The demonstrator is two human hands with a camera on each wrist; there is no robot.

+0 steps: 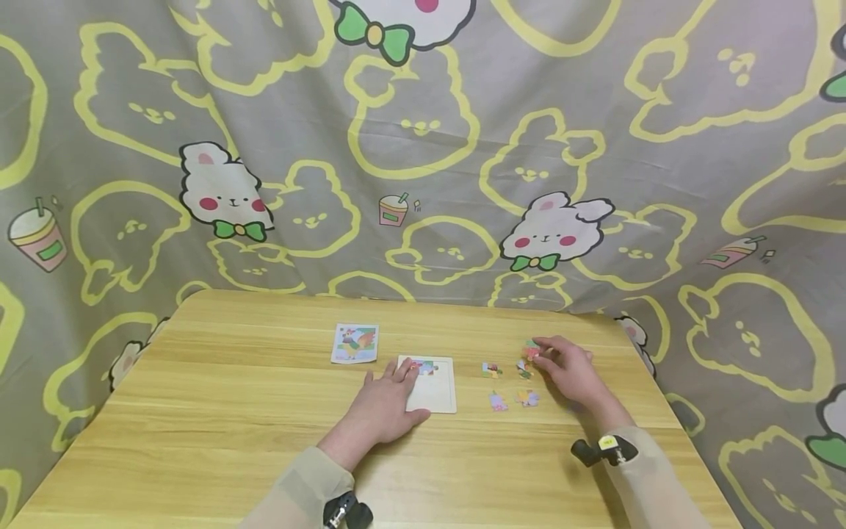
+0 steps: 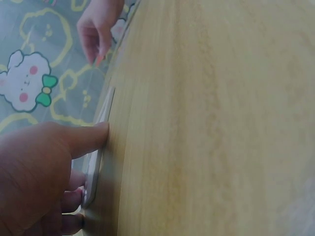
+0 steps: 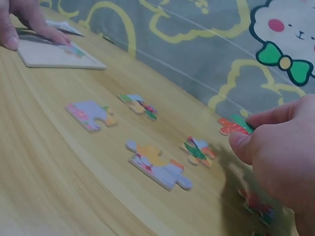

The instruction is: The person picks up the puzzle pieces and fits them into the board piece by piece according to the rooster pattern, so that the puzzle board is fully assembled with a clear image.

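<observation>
My left hand point(image 1: 385, 408) rests over the left side of a white puzzle tray point(image 1: 432, 393), fingers extended and thumb along its near edge. Colourful puzzle pieces point(image 1: 426, 367) lie in the tray's top part, partly covered by those fingers. To the right, my right hand point(image 1: 570, 369) pinches a red and green puzzle piece point(image 3: 234, 126) between thumb and fingertips, above the table. Near it lie loose pieces: an orange and lilac one point(image 3: 160, 166), a lilac one with pink flowers point(image 3: 88, 114), and others with green patches point(image 3: 197, 150).
A picture card of a rooster point(image 1: 355, 343) lies behind and left of the tray. More loose pieces point(image 3: 256, 205) sit in shadow beneath the right hand. The wooden table point(image 1: 231, 411) ends at a grey patterned curtain point(image 1: 429, 198) at the back.
</observation>
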